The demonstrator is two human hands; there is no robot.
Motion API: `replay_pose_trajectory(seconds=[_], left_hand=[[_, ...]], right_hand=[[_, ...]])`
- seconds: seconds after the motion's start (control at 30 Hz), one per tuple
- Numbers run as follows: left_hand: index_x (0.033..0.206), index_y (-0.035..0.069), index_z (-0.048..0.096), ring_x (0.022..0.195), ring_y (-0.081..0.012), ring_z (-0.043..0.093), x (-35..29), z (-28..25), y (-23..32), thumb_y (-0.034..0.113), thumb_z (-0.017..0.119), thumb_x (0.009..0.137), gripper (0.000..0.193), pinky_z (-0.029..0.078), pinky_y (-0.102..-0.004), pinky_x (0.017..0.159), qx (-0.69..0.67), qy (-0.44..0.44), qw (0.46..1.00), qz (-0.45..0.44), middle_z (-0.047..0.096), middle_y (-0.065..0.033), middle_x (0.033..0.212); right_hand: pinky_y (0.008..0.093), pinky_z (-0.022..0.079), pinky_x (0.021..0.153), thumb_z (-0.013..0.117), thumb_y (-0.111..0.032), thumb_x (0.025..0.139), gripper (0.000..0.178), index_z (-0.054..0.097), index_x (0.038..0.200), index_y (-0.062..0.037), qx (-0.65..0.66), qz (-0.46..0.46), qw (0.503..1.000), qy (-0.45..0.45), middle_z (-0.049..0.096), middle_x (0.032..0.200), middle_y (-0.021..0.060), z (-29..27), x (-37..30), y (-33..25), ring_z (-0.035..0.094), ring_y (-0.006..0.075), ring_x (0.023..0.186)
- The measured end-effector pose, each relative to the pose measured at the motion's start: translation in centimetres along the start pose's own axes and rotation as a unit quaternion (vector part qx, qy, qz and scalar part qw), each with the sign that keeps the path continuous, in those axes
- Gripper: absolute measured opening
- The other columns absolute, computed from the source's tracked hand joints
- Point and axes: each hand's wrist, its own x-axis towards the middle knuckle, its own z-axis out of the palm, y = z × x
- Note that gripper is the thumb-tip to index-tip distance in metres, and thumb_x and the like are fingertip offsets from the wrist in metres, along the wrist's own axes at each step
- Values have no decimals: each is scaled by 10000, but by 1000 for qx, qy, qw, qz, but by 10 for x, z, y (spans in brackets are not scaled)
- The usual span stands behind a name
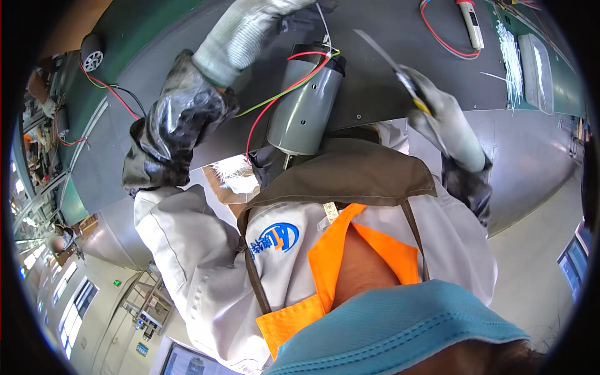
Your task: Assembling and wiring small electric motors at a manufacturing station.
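A grey cylindrical motor (303, 109) with a black end cap lies on the dark bench mat in front of me, its shaft toward my body. Red and yellow-green wires (281, 94) run from its far end, gathered by a white cable tie (325, 25) whose tail sticks up. My left hand (269, 25), in a pale glove with dark fingertips, has its fingers closed at the tail, partly cut off by the upper edge. To the right of the motor, my gloved right hand (437, 109) grips a knife-like tool (381, 53) with a long thin blade and a yellow-and-black handle.
White cable ties (509, 62) lie at the right beside a clear plastic box (537, 75). A white-and-red handheld tool (470, 25) with a red lead is at the back right. Another motor (92, 53) with wires sits far left, near a co-worker's gloved hand (48, 107).
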Motion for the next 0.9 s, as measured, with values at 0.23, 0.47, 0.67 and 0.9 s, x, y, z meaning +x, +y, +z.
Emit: replay_pose_trajectory(seconds=[0.23, 0.47, 0.67, 0.9], left_hand=[[1177, -86, 606, 1053, -105, 673, 32, 21, -15, 161, 600, 1025, 290, 526, -188, 889, 486, 211, 847, 36, 712, -101, 1150], [1176, -31, 683, 946, -179, 673, -46, 66, 11, 287, 651, 989, 371, 532, -317, 821, 608, 188, 770, -53, 718, -112, 1008], [1121, 5, 700, 865, -261, 706, -145, 129, 2, 410, 806, 837, 506, 547, -373, 725, 560, 279, 662, -413, 707, -134, 946], [1391, 26, 516, 1115, -440, 576, -115, 66, -140, 375, 765, 752, 769, 480, -499, 950, 878, 297, 359, 110, 567, -270, 1232]], right_hand=[[456, 552, 874, 736, -536, 853, 806, 464, 1425, -37, -198, -6, 980, -21, 653, 1174, 260, 18, 23, -12, 665, 418, 1055], [461, 561, 719, 730, -422, 898, 598, 561, 1337, -54, -84, 44, 995, 6, 703, 830, 199, 22, 29, 3, 711, 386, 813], [405, 551, 731, 699, -282, 941, 501, 561, 1380, -81, -429, -76, 884, 169, 723, 961, 173, 9, 41, 15, 707, 318, 843], [217, 500, 661, 712, -340, 953, 454, 665, 1135, 73, 325, 241, 887, -223, 689, 921, 54, 67, 69, -66, 636, 77, 734]])
